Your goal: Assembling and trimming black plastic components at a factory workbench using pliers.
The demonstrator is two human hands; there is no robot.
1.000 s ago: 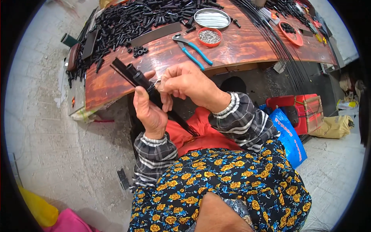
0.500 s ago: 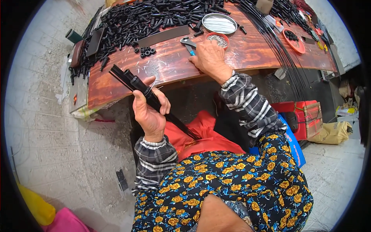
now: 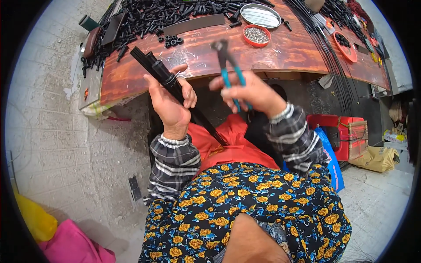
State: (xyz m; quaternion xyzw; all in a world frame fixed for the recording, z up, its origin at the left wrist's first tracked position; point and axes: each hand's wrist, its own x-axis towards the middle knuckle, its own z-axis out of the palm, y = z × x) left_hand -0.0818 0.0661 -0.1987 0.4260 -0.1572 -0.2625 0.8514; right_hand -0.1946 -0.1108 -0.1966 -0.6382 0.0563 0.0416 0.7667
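Observation:
My left hand (image 3: 170, 107) is wrapped round a bundle of thin black rods (image 3: 144, 58) with a stout tubular black fitting near its upper end, like a folded umbrella frame. It slants down into the red cloth (image 3: 245, 153) over my lap. A thin pale pin seems to stick out beside the fitting, by my left fingers. In my right hand (image 3: 258, 93) is a pair of pliers (image 3: 226, 79) with teal handles and dark jaws pointing up, blurred by motion. The pliers are in the air, right of the bundle and apart from it.
A red dish (image 3: 256, 45) of small metal bits and a round tray (image 3: 280, 22) of white sticks stand on the wooden table (image 3: 289, 59). Behind lies a heap of black tubular parts (image 3: 149, 19). Long black rods (image 3: 329, 61) overhang the table's edge; a red stool (image 3: 351, 136) stands at right.
My right hand has come back from the red dish toward my body and lifted the pliers, now nearer the bundle. My left hand holds the bundle almost where it was.

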